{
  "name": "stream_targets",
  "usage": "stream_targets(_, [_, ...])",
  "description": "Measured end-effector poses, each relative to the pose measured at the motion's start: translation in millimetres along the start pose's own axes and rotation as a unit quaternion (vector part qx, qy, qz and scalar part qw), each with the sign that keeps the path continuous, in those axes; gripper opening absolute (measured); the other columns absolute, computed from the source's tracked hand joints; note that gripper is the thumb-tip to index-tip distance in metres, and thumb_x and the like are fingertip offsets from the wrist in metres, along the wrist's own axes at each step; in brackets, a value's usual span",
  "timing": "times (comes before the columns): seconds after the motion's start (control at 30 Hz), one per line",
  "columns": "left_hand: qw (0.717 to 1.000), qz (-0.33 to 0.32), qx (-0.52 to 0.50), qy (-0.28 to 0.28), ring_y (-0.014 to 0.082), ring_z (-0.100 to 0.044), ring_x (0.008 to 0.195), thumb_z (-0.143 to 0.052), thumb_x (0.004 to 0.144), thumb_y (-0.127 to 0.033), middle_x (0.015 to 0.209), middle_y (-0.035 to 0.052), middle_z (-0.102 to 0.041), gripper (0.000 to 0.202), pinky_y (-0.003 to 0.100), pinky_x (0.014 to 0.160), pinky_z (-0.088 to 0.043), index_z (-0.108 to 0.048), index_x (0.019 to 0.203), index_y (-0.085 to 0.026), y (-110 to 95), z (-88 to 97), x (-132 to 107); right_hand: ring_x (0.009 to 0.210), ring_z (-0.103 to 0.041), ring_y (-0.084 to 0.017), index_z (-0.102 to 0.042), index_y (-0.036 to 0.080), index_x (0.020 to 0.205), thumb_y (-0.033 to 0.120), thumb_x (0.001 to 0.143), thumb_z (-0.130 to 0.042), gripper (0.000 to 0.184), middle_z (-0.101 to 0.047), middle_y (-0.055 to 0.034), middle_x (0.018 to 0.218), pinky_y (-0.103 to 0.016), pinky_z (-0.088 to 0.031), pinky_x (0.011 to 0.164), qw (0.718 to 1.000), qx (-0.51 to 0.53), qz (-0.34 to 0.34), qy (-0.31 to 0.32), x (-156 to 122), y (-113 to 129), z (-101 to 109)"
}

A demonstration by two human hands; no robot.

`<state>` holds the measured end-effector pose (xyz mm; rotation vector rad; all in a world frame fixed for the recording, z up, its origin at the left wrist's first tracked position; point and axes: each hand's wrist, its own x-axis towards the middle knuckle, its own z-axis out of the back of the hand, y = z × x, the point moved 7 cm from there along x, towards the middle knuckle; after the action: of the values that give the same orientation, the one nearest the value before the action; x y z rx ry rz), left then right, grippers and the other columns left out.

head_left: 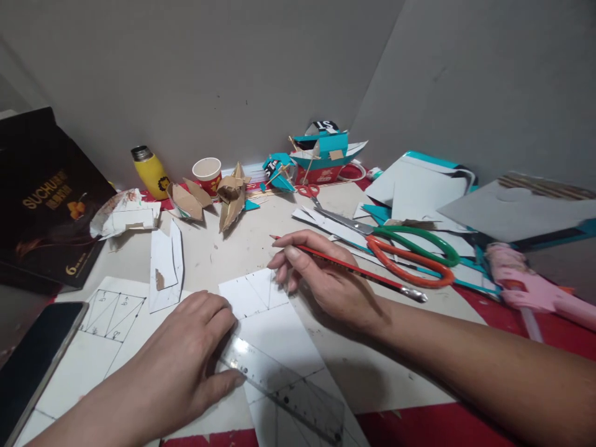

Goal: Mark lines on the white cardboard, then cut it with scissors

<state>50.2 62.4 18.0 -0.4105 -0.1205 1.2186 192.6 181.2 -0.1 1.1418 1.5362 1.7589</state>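
Note:
My right hand (321, 273) holds a red and black pencil (363, 271) between thumb and fingers, its point up to the left and its eraser end to the right. Below the fingertips lies a white strip of card (274, 332) with ruled pencil lines. A clear plastic ruler (284, 392) crosses this strip at a slant. My left hand (198, 347) is closed over the ruler's left end, thumb in front and fingers behind. Left of that hand rests a sheet with a drawn pattern (110, 316) of rectangles and diagonals. A cut, folded white card piece (167, 267) lies beyond it.
Big scissors (410, 254) with green and orange handles lie among card scraps on the right, near a pink glue gun (526, 282). A phone (37, 366) sits at left. Along the wall stand a yellow bottle (149, 174), a paper cup (207, 174) and a model boat (328, 152).

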Motion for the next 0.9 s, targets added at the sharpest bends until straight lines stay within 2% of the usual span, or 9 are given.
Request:
stream_targets(0.13, [0.998, 0.025, -0.008, 0.057, 0.0248, -0.052, 0.093, -0.07, 0.081, -0.027, 0.097, 0.0051, -0.059, 0.019, 0.039, 0.08, -0.043, -0.053, 0.084, -0.019, 1, -1.5, 1, 0.066, -0.064, -0.012, -0.062, 0.024, 0.106, 0.037, 0.1, -0.051, 0.018, -0.07, -0.0019, 0.086, -0.023, -0.052, 0.055, 1.0, -0.01, -0.007, 0.006, -5, -3, -3])
stream_targets(0.27, [0.996, 0.035, 0.003, 0.087, 0.0224, -0.054, 0.087, -0.076, 0.079, -0.032, 0.092, 0.0048, -0.062, 0.027, 0.034, 0.075, -0.043, -0.054, 0.087, -0.018, -2, -2.2, -2, 0.065, -0.066, -0.014, -0.065, 0.026, 0.102, 0.037, 0.098, -0.052, 0.018, -0.072, -0.002, 0.084, -0.025, -0.053, 0.056, 0.997, -0.082, -0.012, 0.004, -11, 0, -5])
stream_targets(0.33, [0.995, 0.035, -0.003, 0.091, 0.0215, -0.055, 0.084, -0.077, 0.077, -0.036, 0.091, 0.005, -0.063, 0.03, 0.033, 0.074, -0.043, -0.057, 0.09, -0.018, -2, -2.8, -4, 0.067, -0.069, -0.016, -0.066, 0.026, 0.098, 0.039, 0.097, -0.054, 0.018, -0.073, -0.0025, 0.084, -0.028, -0.054, 0.06, 0.987, -0.158, 0.009, 0.007, -12, 6, -4])
stream_targets(0.43, [0.995, 0.031, -0.035, 0.089, 0.018, -0.055, 0.075, -0.072, 0.079, -0.027, 0.084, 0.0025, -0.064, 0.017, 0.029, 0.067, -0.04, -0.058, 0.085, -0.018, -1, -4.4, -6, 0.072, -0.071, -0.018, -0.065, 0.027, 0.099, 0.034, 0.095, -0.055, 0.013, -0.074, -0.0021, 0.086, -0.028, -0.054, 0.062, 0.956, -0.265, 0.114, 0.053, -13, 23, -10])
stream_targets(0.5, [0.993, 0.042, -0.088, 0.062, 0.0149, -0.053, 0.069, -0.065, 0.082, -0.02, 0.079, 0.0006, -0.063, 0.008, 0.026, 0.061, -0.037, -0.058, 0.08, -0.018, 1, -2.2, -7, 0.074, -0.07, -0.018, -0.062, 0.026, 0.104, 0.029, 0.095, -0.054, 0.013, -0.074, -0.003, 0.089, -0.028, -0.053, 0.064, 0.926, -0.306, 0.195, 0.105, -16, 33, -18])
stream_targets(0.6, [0.98, 0.065, -0.189, 0.002, 0.0117, -0.05, 0.064, -0.058, 0.087, -0.02, 0.073, -0.0018, -0.059, 0.008, 0.023, 0.058, -0.035, -0.059, 0.079, -0.018, 7, 2.4, -7, 0.08, -0.068, -0.019, -0.058, 0.021, 0.115, 0.026, 0.094, -0.056, 0.021, -0.072, -0.0067, 0.093, -0.029, -0.053, 0.068, 0.88, -0.335, 0.283, 0.183, -24, 42, -31])
stream_targets(0.7, [0.952, 0.062, -0.3, -0.015, 0.01, -0.046, 0.061, -0.055, 0.088, -0.021, 0.068, -0.0036, -0.054, 0.01, 0.022, 0.057, -0.035, -0.063, 0.082, -0.017, 7, -0.5, -6, 0.073, -0.064, -0.019, -0.058, 0.017, 0.112, 0.024, 0.093, -0.058, 0.02, -0.069, -0.0067, 0.083, -0.03, -0.048, 0.063, 0.849, -0.364, 0.326, 0.201, -26, 47, -36])
stream_targets(0.8, [0.896, 0.091, -0.432, -0.046, 0.0096, -0.047, 0.06, -0.056, 0.09, -0.027, 0.069, -0.0027, -0.057, 0.015, 0.022, 0.057, -0.038, -0.066, 0.093, -0.016, 11, -3.2, -6, 0.06, -0.058, -0.015, -0.061, 0.019, 0.09, 0.019, 0.094, -0.056, 0.006, -0.064, -0.0023, 0.068, -0.027, -0.043, 0.057, 0.847, -0.378, 0.33, 0.177, -19, 55, -28])
stream_targets(0.9, [0.842, 0.148, -0.491, -0.168, 0.0111, -0.056, 0.069, -0.063, 0.087, -0.033, 0.08, 0.001, -0.066, 0.022, 0.022, 0.064, -0.044, -0.068, 0.101, -0.017, 27, 7.3, -8, 0.053, -0.055, -0.012, -0.06, 0.021, 0.076, 0.022, 0.093, -0.056, 0.016, -0.062, -0.0003, 0.062, -0.024, -0.041, 0.052, 0.877, -0.379, 0.278, 0.102, 1, 61, -5])
